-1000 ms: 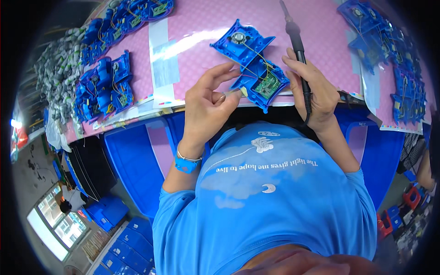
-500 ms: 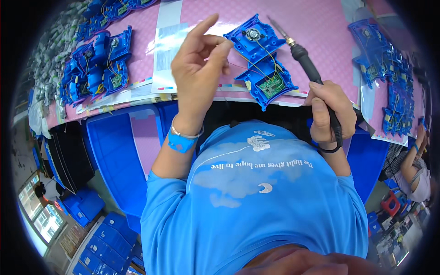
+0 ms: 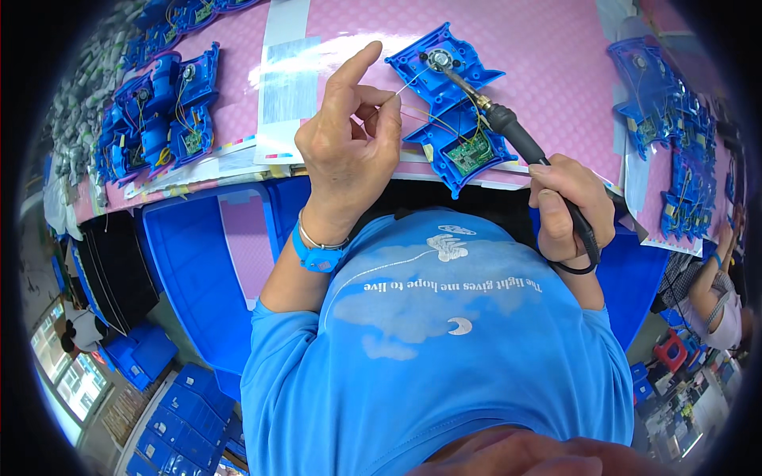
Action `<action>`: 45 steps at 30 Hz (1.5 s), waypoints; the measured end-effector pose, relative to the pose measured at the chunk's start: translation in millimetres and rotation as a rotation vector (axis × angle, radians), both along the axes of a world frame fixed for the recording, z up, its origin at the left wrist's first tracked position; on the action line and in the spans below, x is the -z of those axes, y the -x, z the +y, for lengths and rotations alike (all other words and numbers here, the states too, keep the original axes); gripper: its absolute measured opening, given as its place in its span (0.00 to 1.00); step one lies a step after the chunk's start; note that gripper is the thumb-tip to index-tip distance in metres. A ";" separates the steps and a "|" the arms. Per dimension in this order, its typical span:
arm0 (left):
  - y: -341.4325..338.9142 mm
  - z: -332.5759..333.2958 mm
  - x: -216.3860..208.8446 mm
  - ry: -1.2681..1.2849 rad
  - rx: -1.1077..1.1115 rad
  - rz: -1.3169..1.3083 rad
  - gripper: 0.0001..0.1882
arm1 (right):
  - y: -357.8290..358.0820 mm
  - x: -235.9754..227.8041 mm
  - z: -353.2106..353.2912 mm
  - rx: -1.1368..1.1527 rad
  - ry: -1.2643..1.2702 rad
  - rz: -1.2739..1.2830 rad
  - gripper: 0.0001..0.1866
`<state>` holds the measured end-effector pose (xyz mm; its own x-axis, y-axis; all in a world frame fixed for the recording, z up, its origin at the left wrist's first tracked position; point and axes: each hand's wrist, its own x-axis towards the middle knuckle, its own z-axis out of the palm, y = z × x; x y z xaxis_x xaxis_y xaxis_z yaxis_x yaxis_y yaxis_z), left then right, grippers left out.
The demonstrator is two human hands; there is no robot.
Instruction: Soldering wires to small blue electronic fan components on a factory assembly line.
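Observation:
My right hand [image 3: 573, 208] grips a soldering iron [image 3: 520, 136] by its black handle. The iron's metal tip rests at the round metal-centred speaker [image 3: 440, 60] in the upper blue plastic shell [image 3: 421, 70]. Between thumb and forefinger, my left hand [image 3: 349, 139] pinches a thin silvery solder wire [image 3: 407, 85], which runs toward the speaker; its other fingers are partly curled. In the lower blue shell [image 3: 456, 179] sits a green circuit board [image 3: 470, 152]. Thin yellow and red wires link the board's side with the upper shell.
Several similar blue shells with wiring [image 3: 163, 111] lie at the left, others [image 3: 675, 135] at the right. A pink mat [image 3: 548, 47] covers the table, with a blue bin [image 3: 186, 270] below its near edge. Another person's arm [image 3: 706, 289] shows at far right.
The soldering iron's tip has come down and left, from beside the upper shell to the speaker. My left hand has shifted slightly, and the solder wire now shows between its fingertips and the speaker.

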<state>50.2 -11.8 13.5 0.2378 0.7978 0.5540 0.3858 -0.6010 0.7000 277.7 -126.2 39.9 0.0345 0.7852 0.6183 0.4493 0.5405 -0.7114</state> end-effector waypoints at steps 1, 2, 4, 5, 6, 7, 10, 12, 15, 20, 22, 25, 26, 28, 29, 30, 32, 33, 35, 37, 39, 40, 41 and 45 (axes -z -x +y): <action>0.6 0.3 1.4 0.002 -0.003 -0.001 0.29 | 1.1 -0.3 0.7 -0.013 0.023 -0.008 0.12; 1.0 1.2 3.4 -0.009 0.007 -0.005 0.29 | 2.3 -0.1 1.5 -0.016 0.024 -0.010 0.12; 1.7 0.9 4.1 -0.020 0.013 -0.012 0.30 | 4.3 1.3 3.0 -0.023 0.032 0.019 0.12; 1.7 0.0 2.3 -0.001 0.008 0.000 0.29 | 4.1 1.5 3.2 -0.024 0.034 0.017 0.12; 1.6 -0.4 1.5 0.018 0.003 0.012 0.29 | 3.6 1.8 3.2 -0.018 0.038 0.009 0.12; 1.6 0.1 2.3 0.019 0.003 0.010 0.29 | 3.3 1.9 3.4 -0.013 0.042 0.000 0.12; 2.8 0.8 4.6 0.005 0.013 -0.006 0.29 | 3.5 3.1 5.6 -0.017 0.034 -0.007 0.12; 2.5 0.5 3.6 0.025 0.004 0.003 0.29 | 3.3 4.2 6.0 -0.017 0.027 -0.012 0.12; 1.9 2.9 6.0 0.005 0.020 -0.008 0.30 | 5.2 3.8 5.3 -0.017 0.020 -0.023 0.12; 0.0 5.6 3.8 0.037 0.014 0.003 0.30 | 4.3 4.0 5.5 -0.011 0.016 -0.013 0.11; 1.5 6.9 3.7 0.026 0.015 0.008 0.30 | 2.8 5.4 2.3 -0.005 -0.001 0.026 0.11; 6.9 8.8 1.7 0.015 0.009 -0.009 0.30 | 0.7 9.2 -2.4 0.015 -0.052 0.139 0.11; 9.6 9.5 1.6 0.008 0.003 0.001 0.30 | 0.5 7.6 -1.4 0.014 -0.051 0.140 0.11; 11.9 10.1 0.7 0.000 -0.005 0.012 0.31 | -0.3 2.5 1.8 -0.019 0.007 0.120 0.11; 12.4 10.1 0.3 0.015 -0.011 0.027 0.31 | 0.5 2.6 3.4 -0.020 0.007 0.121 0.11; 12.8 10.1 0.2 0.030 -0.016 0.042 0.31 | 2.1 3.3 6.0 -0.025 0.022 0.116 0.11; 13.1 10.9 3.2 0.020 -0.016 0.041 0.31 | 4.3 4.2 10.2 -0.030 0.037 0.111 0.11; 13.3 11.2 4.1 0.011 -0.016 0.040 0.31 | 5.0 4.3 11.8 -0.028 0.057 0.098 0.10; 12.7 10.5 2.8 0.022 -0.022 0.047 0.31 | 6.7 4.1 15.1 -0.027 0.077 0.084 0.10; 11.1 10.8 1.8 0.033 -0.028 0.053 0.32 | 8.0 3.2 18.0 -0.024 0.084 0.074 0.10; 9.4 11.3 1.7 0.000 -0.001 0.043 0.31 | 7.9 2.7 17.9 -0.020 0.094 0.074 0.10; 8.5 11.3 1.5 0.001 0.000 0.044 0.31 | 7.7 2.5 17.7 -0.015 0.103 0.074 0.10; 8.0 11.2 1.3 0.011 -0.005 0.044 0.31 | 8.0 2.5 18.1 -0.016 0.104 0.075 0.10; 7.2 13.4 3.2 0.001 -0.002 0.046 0.30 | 9.0 1.7 19.0 -0.015 0.117 0.106 0.10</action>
<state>43.0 1.5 10.3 0.2613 0.7992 0.5413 0.4193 -0.5991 0.6821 268.7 -107.2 38.2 0.0819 0.8528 0.5158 0.3608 0.4570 -0.8130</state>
